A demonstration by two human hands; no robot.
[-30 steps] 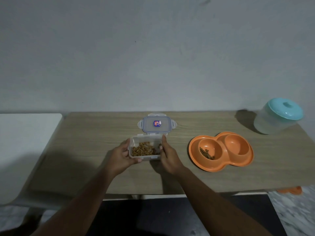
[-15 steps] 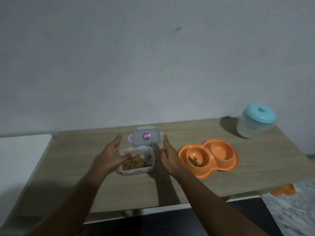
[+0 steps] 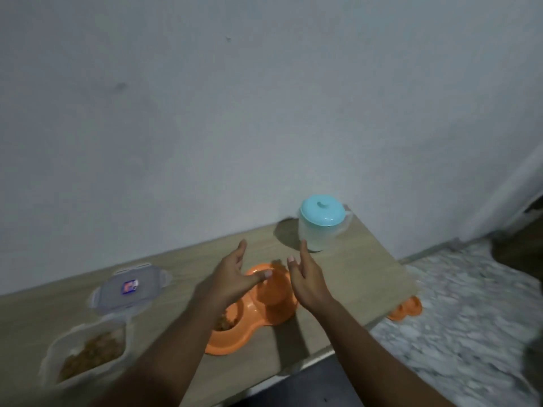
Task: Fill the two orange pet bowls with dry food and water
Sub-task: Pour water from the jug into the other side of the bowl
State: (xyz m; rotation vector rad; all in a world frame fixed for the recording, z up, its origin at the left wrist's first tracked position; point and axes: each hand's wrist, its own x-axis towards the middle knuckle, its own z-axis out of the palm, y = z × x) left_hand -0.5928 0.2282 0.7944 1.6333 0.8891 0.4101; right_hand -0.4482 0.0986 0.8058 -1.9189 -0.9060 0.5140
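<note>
An orange double pet bowl [image 3: 266, 311] lies on the wooden table [image 3: 361, 277]; its nearer cup holds some dry food [image 3: 225, 322], and the farther cup looks bare. My left hand [image 3: 233, 276] hovers over the bowl with fingers spread and holds nothing. My right hand [image 3: 307, 279] is open beside it, fingers pointing toward a clear jug with a teal lid [image 3: 321, 226] at the table's far right. A clear container of dry food [image 3: 88, 352] sits at the near left, uncovered.
The container's clear lid [image 3: 129, 287] with a blue sticker lies flat behind it. A second orange item [image 3: 407, 309] rests on the speckled floor past the table's right edge. A plain wall rises right behind the table.
Both hands have let go of the food container and moved right, over the orange bowl and toward the jug. The view has swung to the right.
</note>
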